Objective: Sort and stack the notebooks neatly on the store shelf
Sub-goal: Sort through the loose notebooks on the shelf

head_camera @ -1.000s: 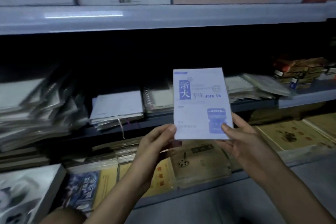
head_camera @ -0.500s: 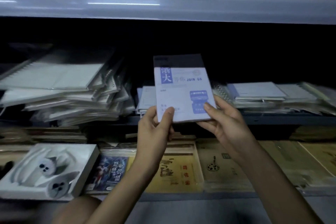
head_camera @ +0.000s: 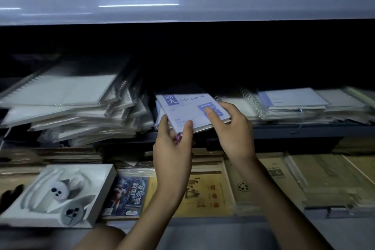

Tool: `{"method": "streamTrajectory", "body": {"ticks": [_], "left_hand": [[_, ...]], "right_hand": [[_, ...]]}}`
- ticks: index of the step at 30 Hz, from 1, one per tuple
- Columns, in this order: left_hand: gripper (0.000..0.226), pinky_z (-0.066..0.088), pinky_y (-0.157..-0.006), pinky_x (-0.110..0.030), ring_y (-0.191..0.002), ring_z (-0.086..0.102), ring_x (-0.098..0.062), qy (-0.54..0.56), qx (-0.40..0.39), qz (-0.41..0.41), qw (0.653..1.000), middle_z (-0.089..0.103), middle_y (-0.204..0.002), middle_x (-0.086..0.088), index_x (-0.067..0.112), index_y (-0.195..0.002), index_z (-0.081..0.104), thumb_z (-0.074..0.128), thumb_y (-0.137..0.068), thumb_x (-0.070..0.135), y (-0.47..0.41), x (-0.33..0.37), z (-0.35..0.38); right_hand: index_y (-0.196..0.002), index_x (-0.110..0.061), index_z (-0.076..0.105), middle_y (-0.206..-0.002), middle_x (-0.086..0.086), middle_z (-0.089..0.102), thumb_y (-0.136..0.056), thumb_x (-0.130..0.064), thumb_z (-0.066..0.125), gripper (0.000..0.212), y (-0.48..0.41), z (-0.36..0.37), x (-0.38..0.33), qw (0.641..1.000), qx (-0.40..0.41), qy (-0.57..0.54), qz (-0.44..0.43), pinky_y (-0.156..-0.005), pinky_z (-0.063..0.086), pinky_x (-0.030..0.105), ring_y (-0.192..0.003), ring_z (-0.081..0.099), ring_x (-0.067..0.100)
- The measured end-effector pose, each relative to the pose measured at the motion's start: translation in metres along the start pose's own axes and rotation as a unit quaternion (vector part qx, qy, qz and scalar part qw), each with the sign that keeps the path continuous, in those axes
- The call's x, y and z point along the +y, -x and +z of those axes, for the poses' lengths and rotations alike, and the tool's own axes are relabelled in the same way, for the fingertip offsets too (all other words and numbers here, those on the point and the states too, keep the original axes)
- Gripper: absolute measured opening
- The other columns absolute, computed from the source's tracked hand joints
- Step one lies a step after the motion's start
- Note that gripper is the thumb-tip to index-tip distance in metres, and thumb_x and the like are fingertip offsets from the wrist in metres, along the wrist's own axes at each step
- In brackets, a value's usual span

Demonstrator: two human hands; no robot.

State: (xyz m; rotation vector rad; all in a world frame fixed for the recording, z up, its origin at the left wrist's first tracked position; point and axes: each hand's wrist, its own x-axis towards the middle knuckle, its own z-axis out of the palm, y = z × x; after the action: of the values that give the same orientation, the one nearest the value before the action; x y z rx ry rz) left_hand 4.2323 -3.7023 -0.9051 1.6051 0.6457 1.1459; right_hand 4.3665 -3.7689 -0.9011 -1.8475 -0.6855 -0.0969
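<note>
The blue-and-white notebook has tipped from upright to nearly flat over the middle shelf, left hand and right hand pinching its near edge. Pushed askew, it could nudge the slumped pile at 9 o'clock into sliding.

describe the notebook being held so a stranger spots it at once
Look at the dark middle shelf, between the slumped pile of wrapped spiral notebooks and the flatter pile. The left hand and right hand hold a pale blue paper notebook. Only it reads JOIN US.
</note>
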Motion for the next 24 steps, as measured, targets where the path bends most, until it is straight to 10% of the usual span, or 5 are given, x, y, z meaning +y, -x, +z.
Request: {"method": "streamTrajectory", "body": {"ticks": [11, 18, 24], "left_hand": [[0.042, 0.036, -0.054, -0.020, -0.057, 0.038, -0.006, -0.034, 0.038, 0.017, 0.999, 0.040, -0.067, -0.001, 0.024, -0.140, 0.061, 0.066, -0.102, 0.040, -0.013, -0.011, -0.003], [0.060, 0.043, -0.060, -0.026, -0.061, 0.045, -0.006, -0.065, 0.071, 0.014, 0.995, 0.046, -0.071, -0.004, 0.019, -0.153, 0.052, 0.065, -0.101, 0.045, -0.013, -0.009, 0.002], [0.048, 0.047, -0.066, -0.027, -0.064, 0.055, -0.004, -0.060, 0.079, 0.019, 0.995, 0.055, -0.070, 0.010, 0.028, -0.145, 0.054, 0.069, -0.100, 0.034, 0.013, -0.002, 0.005]], "right_hand": [[-0.139, -0.037, 0.052, -0.087, -0.008, 0.066, -0.103, -0.065, 0.030, 0.050, -0.007, -0.003, -0.006, 0.996, -0.077, 0.047, 0.003, -0.067, 0.051, 0.030, -0.075, 0.064, 0.013], [-0.152, -0.043, 0.030, -0.093, -0.001, 0.073, -0.097, -0.074, 0.027, 0.063, 0.015, -0.028, 0.013, 0.995, -0.072, 0.055, 0.038, -0.078, 0.061, 0.048, -0.080, 0.071, 0.020], [-0.155, -0.025, 0.036, -0.058, -0.001, 0.061, -0.105, -0.038, 0.051, 0.054, 0.033, -0.066, 0.025, 0.990, -0.028, 0.141, -0.011, -0.050, 0.052, 0.034, -0.051, 0.059, 0.013]]}}
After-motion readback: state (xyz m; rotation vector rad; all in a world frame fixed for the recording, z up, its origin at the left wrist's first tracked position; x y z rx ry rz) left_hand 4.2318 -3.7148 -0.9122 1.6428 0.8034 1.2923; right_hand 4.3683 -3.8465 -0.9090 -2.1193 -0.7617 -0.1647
